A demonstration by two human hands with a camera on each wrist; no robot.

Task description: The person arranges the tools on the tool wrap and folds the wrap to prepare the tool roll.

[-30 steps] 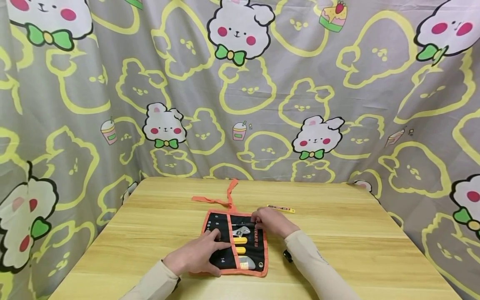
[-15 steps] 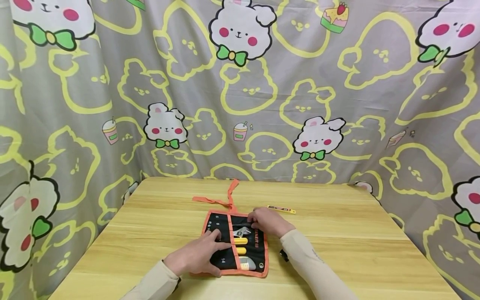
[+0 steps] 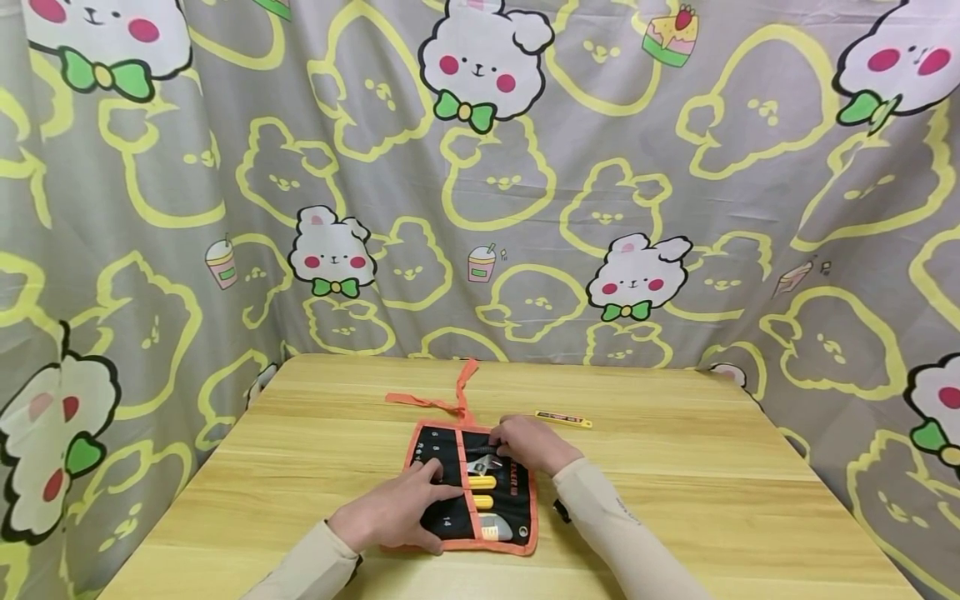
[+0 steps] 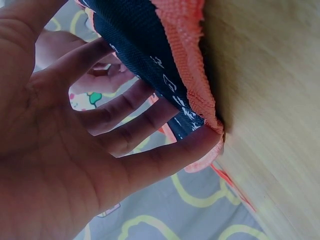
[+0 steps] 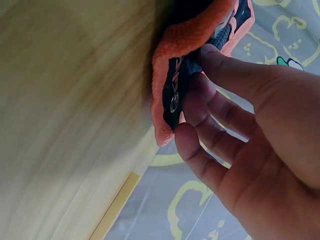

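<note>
A black tool pouch with orange trim (image 3: 534,521) lies unfolded on the table. My left hand (image 3: 393,508) rests on its left half with fingers spread, and in the left wrist view the fingertips (image 4: 202,142) press the cloth and orange edge. At the upper right pocket my right hand (image 3: 538,444) pinches a screwdriver with a black ribbed handle (image 3: 486,450); its front end is hidden in the pocket. Below it, an adjustable wrench (image 3: 480,466), two yellow handles (image 3: 482,482) and a grey tool with a pale yellow label (image 3: 493,527) stick out of pockets.
Orange tie straps (image 3: 459,396) trail from the pouch's far edge. A flat yellow case with dark print (image 3: 562,418) lies beyond my right hand. The wooden table (image 3: 675,467) meets a patterned grey curtain (image 3: 525,208) at the back and sides.
My right hand has moved left, and the black-handled screwdriver has slid further into its pocket; its thin shaft showed earlier. My left hand has stayed in place.
</note>
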